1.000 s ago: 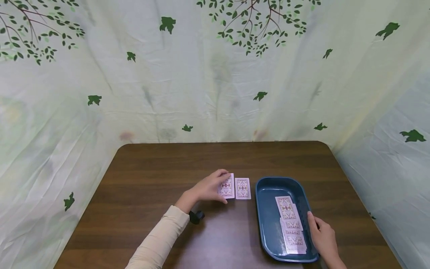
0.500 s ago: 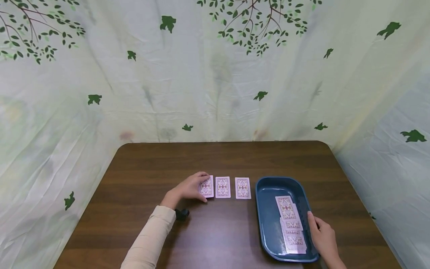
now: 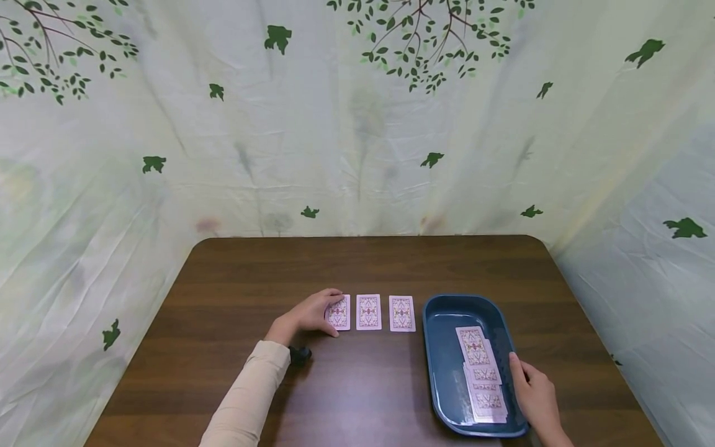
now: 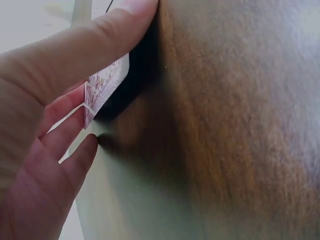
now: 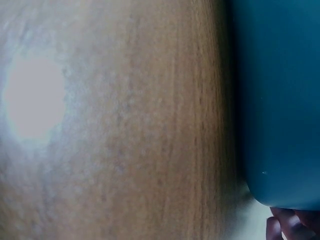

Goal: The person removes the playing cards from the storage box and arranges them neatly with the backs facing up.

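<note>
My left hand [image 3: 306, 315] pinches a playing card [image 3: 340, 313] by its edges, thumb at the near side and fingers at the far side. In the left wrist view this card [image 4: 104, 90] lies partly behind the thumb, with dark shadow under it. To its right, a middle card [image 3: 368, 312] and a right-hand card [image 3: 402, 313] lie patterned back up in a row. My right hand [image 3: 535, 394] grips the right rim of a blue tray [image 3: 444, 379], thumb on top. Overlapping cards [image 3: 485, 372] lie inside the tray, backs up.
The brown wooden table [image 3: 357, 267] reaches back to a pale curtain [image 3: 357, 155] printed with leaves and birds. A dark wrist camera [image 3: 300, 355] is strapped under the left wrist. The tray stands just right of the card row.
My left hand has moved left, leaving a card in the middle of the row and taking another to the left end. The right hand and tray stay put.
</note>
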`<state>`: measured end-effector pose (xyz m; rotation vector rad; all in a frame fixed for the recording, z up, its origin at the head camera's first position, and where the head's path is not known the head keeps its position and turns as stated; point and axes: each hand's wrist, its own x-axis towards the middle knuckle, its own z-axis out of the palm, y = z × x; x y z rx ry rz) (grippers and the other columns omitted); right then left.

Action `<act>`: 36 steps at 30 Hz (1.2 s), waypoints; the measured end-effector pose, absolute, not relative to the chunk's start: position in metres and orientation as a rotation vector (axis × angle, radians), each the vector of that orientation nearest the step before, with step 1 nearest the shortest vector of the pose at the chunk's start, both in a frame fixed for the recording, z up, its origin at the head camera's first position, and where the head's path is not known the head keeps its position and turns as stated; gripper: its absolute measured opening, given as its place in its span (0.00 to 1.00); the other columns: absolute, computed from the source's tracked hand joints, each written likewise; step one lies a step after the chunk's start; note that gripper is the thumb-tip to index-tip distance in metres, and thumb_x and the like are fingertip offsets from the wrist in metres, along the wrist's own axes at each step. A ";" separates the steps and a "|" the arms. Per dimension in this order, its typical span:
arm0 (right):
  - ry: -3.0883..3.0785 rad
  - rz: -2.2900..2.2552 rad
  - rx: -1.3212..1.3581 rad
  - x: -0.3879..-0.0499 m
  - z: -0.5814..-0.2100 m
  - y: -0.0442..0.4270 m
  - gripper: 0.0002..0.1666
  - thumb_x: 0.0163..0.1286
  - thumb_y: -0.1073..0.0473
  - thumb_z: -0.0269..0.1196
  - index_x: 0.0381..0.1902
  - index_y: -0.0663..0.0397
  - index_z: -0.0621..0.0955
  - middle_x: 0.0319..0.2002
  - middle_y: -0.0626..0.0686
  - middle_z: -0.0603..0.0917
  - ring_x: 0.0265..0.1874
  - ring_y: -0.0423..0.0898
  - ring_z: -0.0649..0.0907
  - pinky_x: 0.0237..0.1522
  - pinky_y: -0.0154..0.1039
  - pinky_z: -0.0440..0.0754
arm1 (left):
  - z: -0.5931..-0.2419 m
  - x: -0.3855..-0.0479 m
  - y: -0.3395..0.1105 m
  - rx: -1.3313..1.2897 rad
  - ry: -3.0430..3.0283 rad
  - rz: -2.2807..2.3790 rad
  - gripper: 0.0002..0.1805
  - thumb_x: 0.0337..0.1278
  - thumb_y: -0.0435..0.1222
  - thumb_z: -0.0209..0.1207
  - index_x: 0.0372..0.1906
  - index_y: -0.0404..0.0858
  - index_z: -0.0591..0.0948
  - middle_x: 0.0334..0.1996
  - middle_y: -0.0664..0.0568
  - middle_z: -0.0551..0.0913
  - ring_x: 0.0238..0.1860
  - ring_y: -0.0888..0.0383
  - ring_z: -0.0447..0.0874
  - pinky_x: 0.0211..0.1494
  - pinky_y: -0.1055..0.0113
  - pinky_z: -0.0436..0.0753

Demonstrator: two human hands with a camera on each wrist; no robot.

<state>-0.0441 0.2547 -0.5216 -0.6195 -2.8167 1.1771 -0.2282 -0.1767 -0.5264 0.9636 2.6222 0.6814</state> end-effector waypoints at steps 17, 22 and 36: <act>-2.795 1.161 -0.609 -0.042 -0.521 0.255 0.39 0.72 0.40 0.40 0.50 0.74 0.75 0.47 0.72 0.76 0.44 0.67 0.76 0.44 0.60 0.70 | -0.528 -0.226 -0.175 0.948 2.608 0.726 0.50 0.31 0.44 0.75 0.64 0.30 0.65 0.61 0.40 0.65 0.62 0.46 0.62 0.62 0.55 0.62; -2.776 1.156 -0.601 -0.042 -0.521 0.254 0.37 0.72 0.42 0.41 0.49 0.74 0.76 0.45 0.71 0.77 0.42 0.66 0.77 0.42 0.59 0.71 | -0.527 -0.226 -0.173 0.956 2.620 0.737 0.51 0.30 0.44 0.75 0.63 0.27 0.64 0.60 0.38 0.66 0.61 0.45 0.63 0.61 0.54 0.62; -2.786 1.156 -0.611 -0.043 -0.522 0.254 0.37 0.72 0.41 0.42 0.49 0.74 0.76 0.41 0.69 0.79 0.35 0.60 0.77 0.39 0.56 0.72 | -0.478 -0.210 -0.090 1.093 2.640 0.987 0.37 0.48 0.53 0.63 0.62 0.40 0.71 0.59 0.50 0.71 0.61 0.57 0.66 0.60 0.62 0.65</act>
